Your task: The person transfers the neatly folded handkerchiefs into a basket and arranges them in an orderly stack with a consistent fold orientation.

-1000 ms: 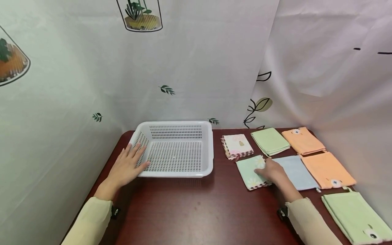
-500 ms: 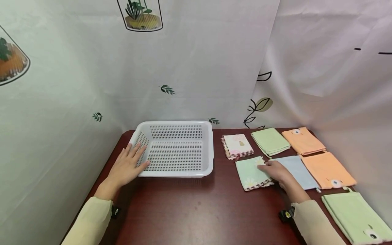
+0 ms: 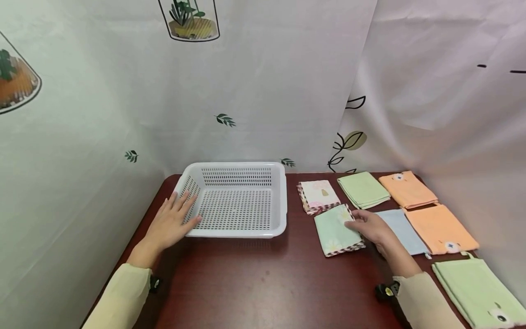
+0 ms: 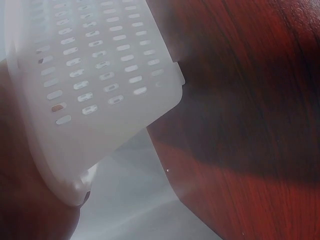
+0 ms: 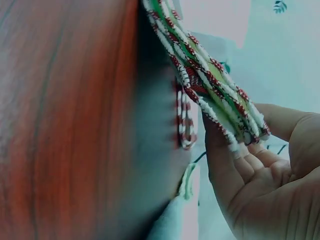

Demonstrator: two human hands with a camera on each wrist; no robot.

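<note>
A folded pale-green floral cloth (image 3: 334, 228) with a red-checked edge lies on the dark red table (image 3: 263, 278), right of the white perforated basket (image 3: 238, 201). My right hand (image 3: 354, 224) pinches the cloth's right edge. In the right wrist view the fingers (image 5: 225, 165) sit under the layered cloth edge (image 5: 210, 80), which is raised off the table. My left hand (image 3: 170, 224) rests flat on the basket's left rim with its fingers spread. The left wrist view shows the basket's underside and corner (image 4: 100, 75) close up.
Other folded cloths lie right of the basket: a pink floral one (image 3: 318, 195), a green one (image 3: 363, 188), two orange ones (image 3: 407, 187) (image 3: 439, 227), a light blue one (image 3: 404, 233) and a large green one (image 3: 478, 290). Printed curtains wall the table on three sides.
My right hand has taken hold of the green floral cloth's right edge and drawn it a little left and up. The left hand and basket have not moved.
</note>
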